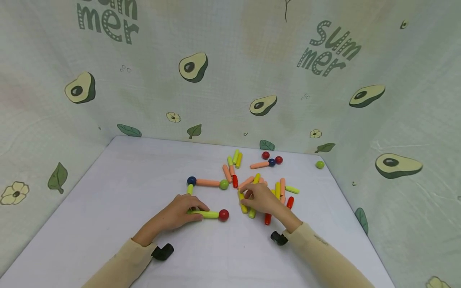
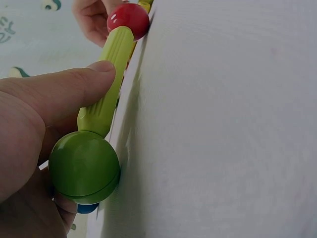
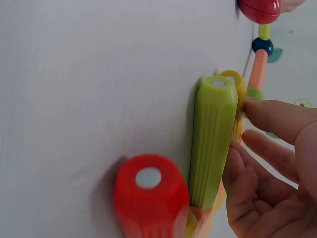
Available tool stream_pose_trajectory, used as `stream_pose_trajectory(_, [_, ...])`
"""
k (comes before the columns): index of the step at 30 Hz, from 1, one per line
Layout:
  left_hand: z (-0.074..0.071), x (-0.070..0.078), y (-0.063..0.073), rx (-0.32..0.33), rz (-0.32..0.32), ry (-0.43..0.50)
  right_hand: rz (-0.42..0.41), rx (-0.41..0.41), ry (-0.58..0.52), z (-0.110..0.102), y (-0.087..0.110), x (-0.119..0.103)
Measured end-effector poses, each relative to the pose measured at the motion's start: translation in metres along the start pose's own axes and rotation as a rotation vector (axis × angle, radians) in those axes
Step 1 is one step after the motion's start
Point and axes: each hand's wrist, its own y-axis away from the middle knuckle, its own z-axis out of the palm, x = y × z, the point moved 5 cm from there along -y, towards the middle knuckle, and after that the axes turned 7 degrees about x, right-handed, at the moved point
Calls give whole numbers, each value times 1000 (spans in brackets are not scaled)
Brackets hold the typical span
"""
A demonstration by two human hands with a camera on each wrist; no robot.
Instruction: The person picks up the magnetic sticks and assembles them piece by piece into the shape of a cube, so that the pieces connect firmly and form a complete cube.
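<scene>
Crosswise and seemingly level, the lime stick (image 1: 210,215) points right.

White tabletop (image 1: 216,256), pale fabric backdrop (image 1: 223,24) printed with avocados (image 1: 193,67), leaves (image 1: 57,178), flowers (image 1: 15,193), "summer" lettering (image 1: 324,60)

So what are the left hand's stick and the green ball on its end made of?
The yellow-green stick is probably molded plastic: satiny, with even ridges. The green ball looks glossy, with a soft shine and a thin seam, so maybe plastic too, though painted metal is possible.
</scene>
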Motion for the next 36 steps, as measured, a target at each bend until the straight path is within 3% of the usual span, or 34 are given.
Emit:
stream_pose_trajectory(7, [0, 0, -1, -5, -10, 8, 50, -27, -36, 6, -2, -1])
stream_pose_trajectory(19, [0, -1, 0, -1, -15, 6, 25, -86, 9, 5, -9, -7])
stream_pose_trajectory(26, [1, -2, 0, -2, -12, 4, 24, -132, -52, 6, -11, -2])
stream_pose_trajectory(36, [0, -1, 1, 3, -1, 4, 33, -113, -203, 8, -12, -11])
